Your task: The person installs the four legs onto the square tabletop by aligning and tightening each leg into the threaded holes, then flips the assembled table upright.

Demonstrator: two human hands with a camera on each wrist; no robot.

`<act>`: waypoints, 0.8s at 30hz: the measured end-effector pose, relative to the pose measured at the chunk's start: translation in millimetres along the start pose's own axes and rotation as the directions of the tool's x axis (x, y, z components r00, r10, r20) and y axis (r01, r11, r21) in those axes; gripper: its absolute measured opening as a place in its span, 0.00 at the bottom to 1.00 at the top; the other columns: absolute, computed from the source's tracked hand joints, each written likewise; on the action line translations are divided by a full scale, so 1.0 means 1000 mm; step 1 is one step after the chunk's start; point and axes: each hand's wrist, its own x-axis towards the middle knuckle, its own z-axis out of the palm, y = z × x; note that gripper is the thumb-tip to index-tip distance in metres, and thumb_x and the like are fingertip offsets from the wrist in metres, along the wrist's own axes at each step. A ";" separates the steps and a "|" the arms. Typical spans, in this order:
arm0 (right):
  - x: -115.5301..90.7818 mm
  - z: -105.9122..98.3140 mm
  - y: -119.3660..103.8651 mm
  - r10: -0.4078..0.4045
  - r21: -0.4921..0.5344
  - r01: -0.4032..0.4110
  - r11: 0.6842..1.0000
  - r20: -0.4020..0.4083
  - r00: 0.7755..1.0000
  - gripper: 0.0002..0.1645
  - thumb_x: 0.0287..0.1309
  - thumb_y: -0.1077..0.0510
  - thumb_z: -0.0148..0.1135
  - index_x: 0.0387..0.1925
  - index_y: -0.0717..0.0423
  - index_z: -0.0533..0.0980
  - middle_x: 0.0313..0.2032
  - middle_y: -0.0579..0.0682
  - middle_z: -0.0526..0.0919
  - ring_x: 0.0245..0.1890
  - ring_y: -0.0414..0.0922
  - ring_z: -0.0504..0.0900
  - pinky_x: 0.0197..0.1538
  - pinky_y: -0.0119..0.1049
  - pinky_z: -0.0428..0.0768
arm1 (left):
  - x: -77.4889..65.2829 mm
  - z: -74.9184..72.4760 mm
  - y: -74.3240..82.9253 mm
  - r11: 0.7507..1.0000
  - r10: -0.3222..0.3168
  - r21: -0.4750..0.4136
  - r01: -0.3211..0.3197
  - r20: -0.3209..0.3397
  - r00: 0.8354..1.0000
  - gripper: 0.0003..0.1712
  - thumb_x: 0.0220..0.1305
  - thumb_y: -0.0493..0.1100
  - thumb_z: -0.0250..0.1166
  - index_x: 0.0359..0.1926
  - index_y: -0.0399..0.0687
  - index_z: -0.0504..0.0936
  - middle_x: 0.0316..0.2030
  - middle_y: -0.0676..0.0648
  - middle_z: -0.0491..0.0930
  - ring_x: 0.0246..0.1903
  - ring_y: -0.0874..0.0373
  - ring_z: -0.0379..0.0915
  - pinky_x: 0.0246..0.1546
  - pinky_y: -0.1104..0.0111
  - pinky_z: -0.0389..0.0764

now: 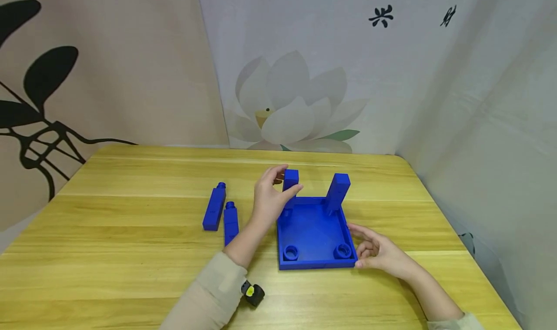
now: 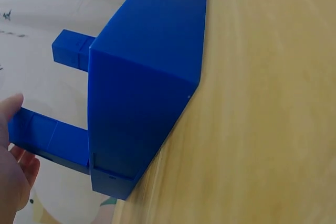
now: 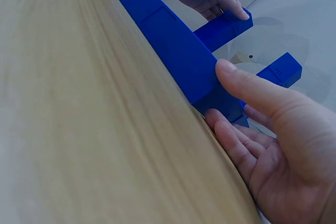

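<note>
A blue square base [image 1: 311, 234] with a raised rim lies on the table, two round sockets showing at its near corners. At its far left corner stands a blue square leg [image 1: 291, 177], pinched near its top between the thumb and fingers of my left hand [image 1: 267, 199]. Another leg [image 1: 338, 190] rises from the far right corner, leaning slightly. My right hand [image 1: 380, 254] holds the base at its near right corner, thumb on the front side and fingers along the right side. In the right wrist view, the thumb [image 3: 252, 87] touches the base's wall.
Two loose blue legs, one farther left [image 1: 214, 208] and one nearer my left forearm [image 1: 231, 222], lie on the wooden table [image 1: 130, 233], each with a round knob at its far end. Behind the table hangs a printed curtain [image 1: 296, 68]. My left wrist carries a small black device [image 1: 254, 295].
</note>
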 end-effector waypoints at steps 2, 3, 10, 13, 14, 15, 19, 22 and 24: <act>0.000 0.000 0.000 -0.005 -0.001 0.005 1.000 0.000 1.000 0.50 0.50 0.67 0.71 0.71 0.65 0.54 0.66 0.71 0.57 0.38 0.43 0.78 0.42 0.34 0.80 | -0.001 0.001 -0.001 1.000 0.014 -0.011 -0.014 0.000 1.000 0.29 0.51 0.41 0.76 0.54 0.37 0.78 0.46 0.44 0.78 0.42 0.52 0.76 0.43 0.54 0.80; 0.000 0.000 -0.001 -0.006 0.000 0.006 1.000 0.001 1.000 0.51 0.50 0.67 0.71 0.71 0.65 0.54 0.66 0.71 0.57 0.38 0.43 0.78 0.42 0.34 0.80 | -0.001 0.001 -0.001 1.000 0.021 -0.020 -0.021 0.001 1.000 0.29 0.52 0.40 0.75 0.54 0.37 0.78 0.46 0.43 0.78 0.42 0.51 0.76 0.43 0.53 0.80; 0.000 0.001 -0.002 0.007 0.000 -0.007 1.000 -0.001 1.000 0.51 0.50 0.67 0.71 0.71 0.66 0.54 0.66 0.71 0.58 0.38 0.43 0.78 0.41 0.34 0.80 | -0.001 -0.001 -0.005 0.998 0.037 -0.049 -0.036 0.018 0.999 0.30 0.53 0.38 0.74 0.57 0.35 0.76 0.48 0.42 0.79 0.43 0.51 0.78 0.45 0.56 0.80; 0.000 0.001 -0.002 0.008 0.000 -0.008 1.000 -0.002 1.000 0.51 0.50 0.67 0.71 0.71 0.66 0.53 0.66 0.71 0.57 0.38 0.43 0.78 0.41 0.34 0.80 | 0.000 -0.003 -0.007 0.997 0.036 -0.068 -0.033 0.041 0.999 0.31 0.53 0.38 0.74 0.58 0.35 0.76 0.49 0.42 0.79 0.44 0.52 0.78 0.47 0.61 0.80; 0.000 0.001 -0.002 0.007 0.001 -0.007 1.000 -0.001 1.000 0.51 0.50 0.67 0.71 0.71 0.66 0.53 0.66 0.71 0.57 0.38 0.43 0.78 0.41 0.34 0.80 | 0.000 -0.004 -0.008 0.997 0.035 -0.074 -0.032 0.051 0.998 0.31 0.54 0.38 0.73 0.58 0.35 0.76 0.49 0.42 0.79 0.45 0.52 0.78 0.47 0.62 0.79; 0.000 0.001 -0.002 0.006 0.004 -0.006 1.000 0.000 1.000 0.51 0.50 0.67 0.71 0.71 0.66 0.53 0.66 0.71 0.57 0.38 0.43 0.78 0.41 0.34 0.80 | 0.000 -0.004 -0.008 0.997 0.033 -0.078 -0.029 0.060 0.998 0.31 0.54 0.38 0.73 0.58 0.35 0.76 0.50 0.43 0.79 0.45 0.53 0.78 0.47 0.64 0.79; 0.001 0.000 -0.002 -0.005 0.017 0.005 1.000 0.010 1.000 0.50 0.50 0.68 0.70 0.71 0.66 0.53 0.65 0.72 0.57 0.38 0.43 0.79 0.41 0.34 0.81 | -0.001 -0.008 -0.011 0.994 0.014 -0.105 -0.003 0.098 0.995 0.29 0.56 0.38 0.72 0.59 0.37 0.76 0.52 0.43 0.78 0.49 0.54 0.76 0.48 0.66 0.78; 0.001 0.000 -0.001 -0.007 0.020 0.007 1.000 0.010 1.000 0.50 0.50 0.68 0.70 0.71 0.66 0.53 0.65 0.72 0.57 0.38 0.43 0.79 0.40 0.34 0.81 | -0.001 -0.010 -0.012 0.989 -0.003 -0.148 0.022 0.127 0.992 0.28 0.57 0.36 0.70 0.59 0.37 0.76 0.53 0.42 0.77 0.51 0.52 0.75 0.49 0.61 0.79; 0.001 0.000 -0.001 -0.005 0.017 0.005 1.000 0.006 1.000 0.50 0.50 0.68 0.70 0.71 0.66 0.53 0.65 0.71 0.58 0.38 0.43 0.79 0.40 0.34 0.81 | -0.001 -0.011 -0.013 0.984 -0.012 -0.175 0.038 0.148 0.989 0.27 0.58 0.35 0.69 0.60 0.38 0.76 0.53 0.41 0.77 0.52 0.49 0.75 0.48 0.59 0.79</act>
